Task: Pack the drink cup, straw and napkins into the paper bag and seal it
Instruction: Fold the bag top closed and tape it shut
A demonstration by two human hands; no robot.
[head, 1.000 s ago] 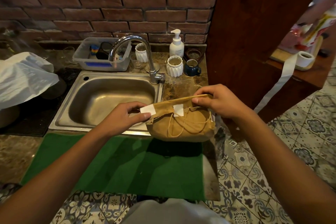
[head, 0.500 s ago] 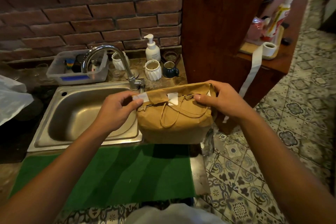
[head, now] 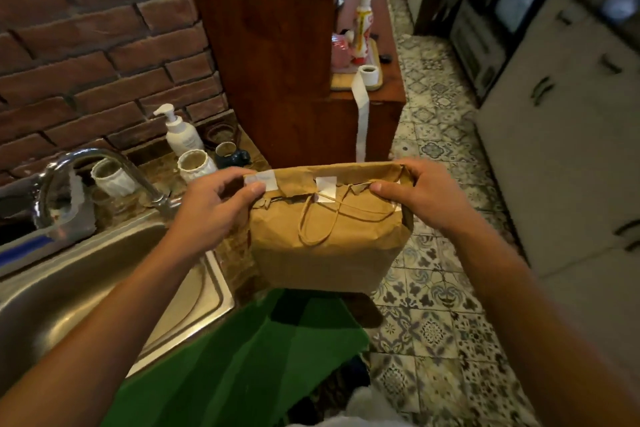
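A brown paper bag (head: 329,253) with its top folded over hangs in the air above the counter's right end. A white tape strip (head: 326,188) holds the fold at the middle, and a second tape piece (head: 261,180) sits at the left corner. My left hand (head: 214,208) pinches that left corner with the tape under my thumb. My right hand (head: 419,194) grips the folded top at the right corner. The bag's twine handles lie flat on its front. Cup, straw and napkins are not visible.
A steel sink (head: 86,288) and faucet (head: 104,166) lie to the left, with a green mat (head: 249,357) below the bag. A soap pump bottle (head: 181,133) and cups stand by the brick wall. A wooden cabinet (head: 277,62) carries a tape roll (head: 367,74) and a bottle. Patterned tile floor stretches right.
Both hands have lifted the bag off the green mat and carried it right, past the counter's edge. The view has swung right toward the floor and cabinets.
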